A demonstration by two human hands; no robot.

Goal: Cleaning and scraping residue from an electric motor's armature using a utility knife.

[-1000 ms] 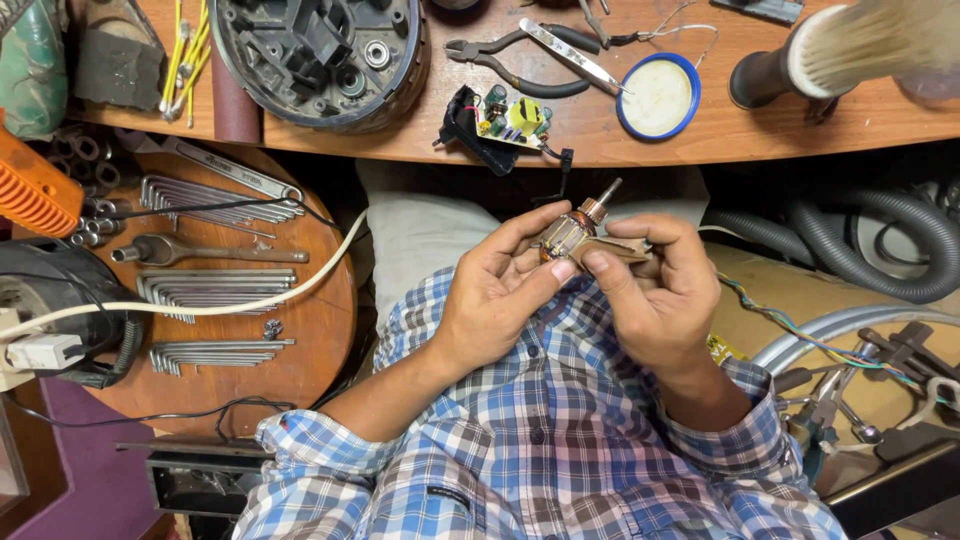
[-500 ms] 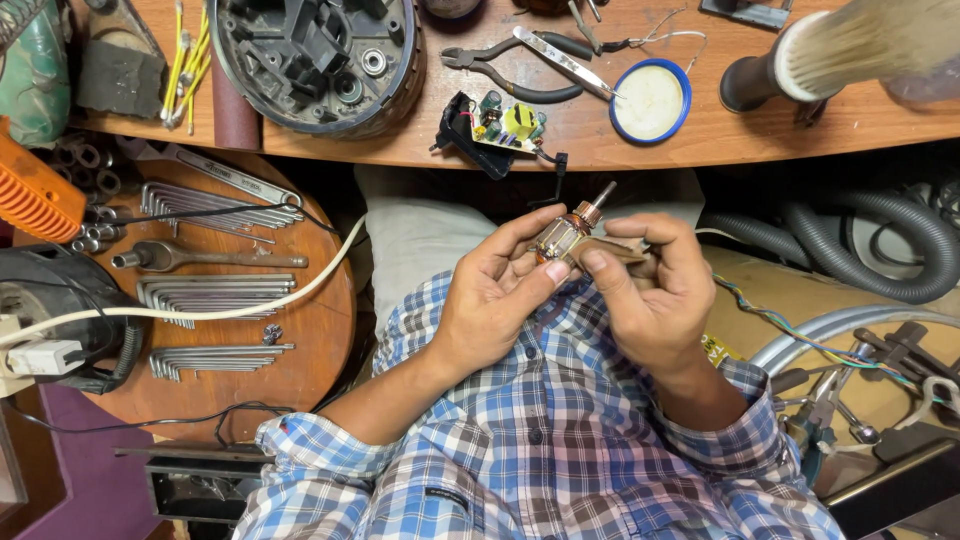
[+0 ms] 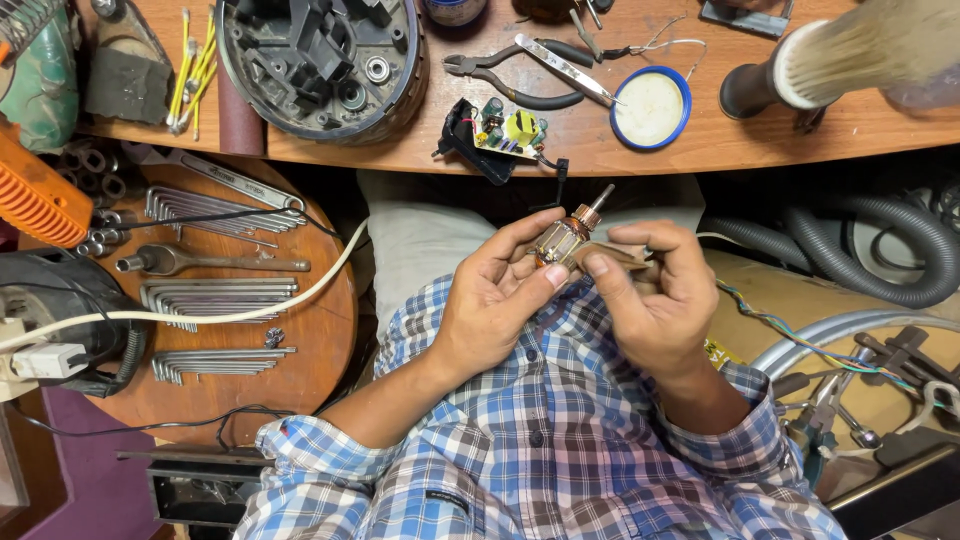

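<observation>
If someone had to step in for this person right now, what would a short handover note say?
Left hand: fingers curled around the small motor armature, thumb on its lower end.
Right hand: index finger and thumb pinch the same armature from the other side, above the lap.
Armature: held tilted, its shaft pointing up toward the wooden bench, copper end uppermost.
On the bench: small circuit board, pliers, round blue-rimmed lid, open grey round housing.
Round side table, left: rows of hex keys.
Done: armature is out and in hand. Left: cannot tell from this view.
</observation>
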